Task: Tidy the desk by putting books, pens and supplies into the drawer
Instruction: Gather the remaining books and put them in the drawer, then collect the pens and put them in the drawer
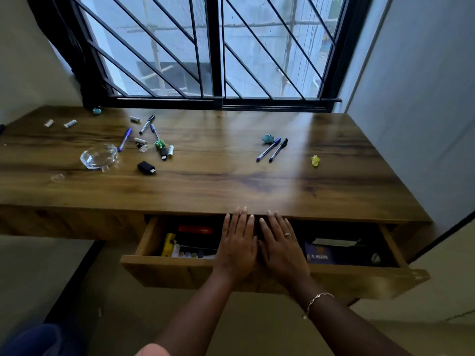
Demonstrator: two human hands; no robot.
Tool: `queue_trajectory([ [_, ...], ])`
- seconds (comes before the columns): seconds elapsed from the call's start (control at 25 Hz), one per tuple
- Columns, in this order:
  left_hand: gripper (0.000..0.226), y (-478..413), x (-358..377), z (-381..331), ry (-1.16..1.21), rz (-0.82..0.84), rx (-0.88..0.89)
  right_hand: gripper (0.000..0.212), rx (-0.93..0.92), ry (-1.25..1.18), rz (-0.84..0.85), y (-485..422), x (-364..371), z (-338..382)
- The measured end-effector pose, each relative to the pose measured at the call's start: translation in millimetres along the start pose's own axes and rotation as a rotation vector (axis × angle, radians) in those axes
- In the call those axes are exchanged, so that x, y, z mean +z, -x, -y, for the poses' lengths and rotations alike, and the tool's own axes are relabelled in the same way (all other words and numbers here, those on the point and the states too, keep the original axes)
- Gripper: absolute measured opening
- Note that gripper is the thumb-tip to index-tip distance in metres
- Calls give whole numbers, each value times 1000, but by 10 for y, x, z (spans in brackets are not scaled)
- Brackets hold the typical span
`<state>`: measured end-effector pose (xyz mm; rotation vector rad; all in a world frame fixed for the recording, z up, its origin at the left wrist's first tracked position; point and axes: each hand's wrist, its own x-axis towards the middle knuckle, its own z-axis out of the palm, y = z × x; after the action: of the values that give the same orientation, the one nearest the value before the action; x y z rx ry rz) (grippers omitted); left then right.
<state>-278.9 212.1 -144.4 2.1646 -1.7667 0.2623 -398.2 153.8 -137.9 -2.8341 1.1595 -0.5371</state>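
Note:
The wooden drawer [180,272] under the desk [218,181] stands pulled out, with books and small items inside [195,242]. My left hand [237,241] and my right hand [280,244] lie side by side over the drawer's middle, fingers straight, fingertips at the desk's front edge, holding nothing. Two pens [272,149] lie at the desk's right of centre beside a teal crumpled scrap [267,138]. More pens [125,139], batteries [170,151] and a black USB stick [146,167] are scattered at the left.
A glass ashtray [99,156] sits at the left. A yellow crumpled scrap [315,160] lies at the right. A barred window [213,47] runs behind the desk, and a wall [424,98] closes the right side. A blue book [321,255] lies in the drawer's right part.

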Motion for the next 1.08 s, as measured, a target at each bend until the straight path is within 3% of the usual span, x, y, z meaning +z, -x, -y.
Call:
queue_trajectory([
  [0.36, 46, -606, 182, 184, -63, -92, 12, 49, -94, 115, -78, -615, 219, -231],
  [0.56, 45, -760, 248, 348, 18, -214, 85, 44, -202, 111, -143, -772, 220, -290],
  [0.64, 66, -752, 189, 516, 20, -51, 191, 49, -266, 129, -145, -813, 233, -339],
  [0.72, 93, -777, 97, 643, -30, 228, 267, 60, -341, 143, -120, -841, 236, -393],
  [0.76, 96, -791, 67, 668, -63, 304, 284, 66, -378, 151, -97, -840, 232, -418],
  [0.88, 94, -796, 44, 630, -101, 334, 257, 63, -472, 212, -75, -854, 237, -491],
  [1.08, 85, -734, -11, 483, -77, 318, 134, 52, -474, 200, -141, -867, 271, -475],
])
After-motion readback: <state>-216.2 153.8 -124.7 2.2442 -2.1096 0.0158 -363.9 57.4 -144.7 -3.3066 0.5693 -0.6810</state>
